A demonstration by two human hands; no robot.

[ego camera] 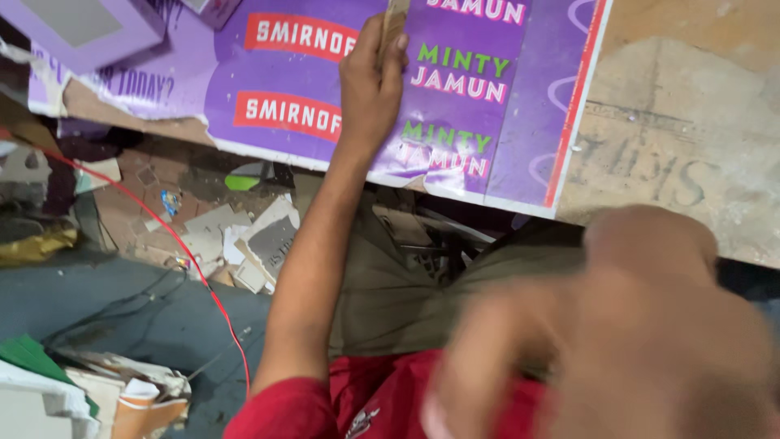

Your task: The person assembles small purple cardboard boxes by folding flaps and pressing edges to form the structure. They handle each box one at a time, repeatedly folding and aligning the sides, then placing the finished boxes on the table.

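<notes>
My left hand (pixel 370 81) reaches forward along an outstretched arm and is closed around a thin wooden strip (pixel 396 20), pressing it upright against a large purple printed sheet (pixel 496 138). The sheet lies on a worn plywood tabletop (pixel 691 130), and its torn near edge hangs over the table's side. My right hand (pixel 617 341) is very close to the camera at the lower right. It is a blur, so its fingers and anything in it cannot be made out. I wear a red shirt and olive trousers.
A purple box (pixel 89 28) sits at the top left of the sheet. Below the table, the floor holds cardboard scraps (pixel 260 236), a red wire (pixel 213 293), yellow wrapping and green and white offcuts (pixel 41 382).
</notes>
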